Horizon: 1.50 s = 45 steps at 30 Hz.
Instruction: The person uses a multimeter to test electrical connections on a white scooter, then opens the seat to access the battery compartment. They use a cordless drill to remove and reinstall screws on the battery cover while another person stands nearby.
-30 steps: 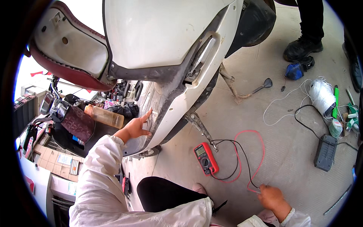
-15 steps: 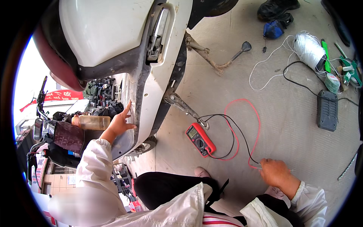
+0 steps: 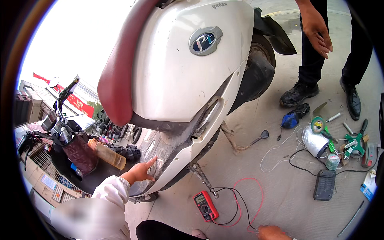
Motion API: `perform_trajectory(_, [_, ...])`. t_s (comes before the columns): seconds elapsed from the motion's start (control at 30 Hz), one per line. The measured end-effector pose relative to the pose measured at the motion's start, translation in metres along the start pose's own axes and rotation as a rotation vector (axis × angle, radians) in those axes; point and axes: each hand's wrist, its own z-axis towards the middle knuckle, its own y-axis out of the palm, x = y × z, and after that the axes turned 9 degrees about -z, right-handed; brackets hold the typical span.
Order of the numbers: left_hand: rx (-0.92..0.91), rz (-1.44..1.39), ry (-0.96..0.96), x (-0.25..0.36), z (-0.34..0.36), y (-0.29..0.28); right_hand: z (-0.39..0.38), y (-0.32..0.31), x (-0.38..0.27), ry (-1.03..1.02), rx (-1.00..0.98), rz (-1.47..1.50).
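My left hand (image 3: 142, 172) rests on the dusty footboard (image 3: 160, 147) of a white scooter (image 3: 172, 72) with a red seat (image 3: 112, 92); its fingers are apart. My right hand (image 3: 269, 233), cut off by the lower edge, grips the probes on the red and black leads (image 3: 262, 188). These run from a red multimeter (image 3: 206, 205) lying on the floor beside the scooter's stand (image 3: 204, 180).
Another person's hand (image 3: 318, 36) hangs at upper right, above black shoes (image 3: 298, 94). At right lie white cord (image 3: 312, 142), a dark charger (image 3: 325, 186), a blue-black tool (image 3: 290, 119) and several small tools. A bottle (image 3: 108, 154) and bag (image 3: 80, 156) are at left.
The view has tilted up: the scooter sits lower and shows more of its top. Another person's hand has come into sight at upper right. My left hand stays on the footboard.
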Motion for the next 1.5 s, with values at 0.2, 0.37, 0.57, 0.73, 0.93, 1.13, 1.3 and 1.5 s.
perform_trajectory(0.2, [0.027, 0.010, 0.033, 0.001, 0.006, 0.002, 0.008, 0.023, 0.022, -0.023, 0.138, 0.003])
perform_trajectory(0.37, [0.025, 0.006, 0.042, -0.001, 0.004, 0.003, 0.001, 0.028, 0.017, 0.074, 0.212, -0.060])
perform_trajectory(0.57, [0.047, 0.006, 0.091, -0.010, 0.001, 0.006, 0.020, 0.052, 0.034, 0.131, 0.261, -0.176])
perform_trajectory(0.73, [0.044, -0.017, 0.082, -0.010, -0.005, 0.001, 0.018, 0.028, 0.017, 0.182, 0.169, -0.217])
perform_trajectory(0.93, [0.243, -0.083, 0.280, -0.030, 0.002, 0.042, 0.009, 0.034, 0.033, 0.163, 0.203, -0.334])
perform_trajectory(1.13, [0.521, -0.057, 0.318, -0.045, 0.022, 0.088, 0.005, 0.042, 0.041, 0.050, 0.378, -0.601])
perform_trajectory(1.3, [0.560, -0.146, 0.330, -0.058, 0.024, 0.099, 0.019, 0.029, 0.062, -0.214, 0.365, -0.614])
perform_trajectory(1.5, [0.611, -0.203, 0.414, -0.072, 0.030, 0.106, 0.087, -0.037, 0.015, -0.333, 0.249, -0.428])
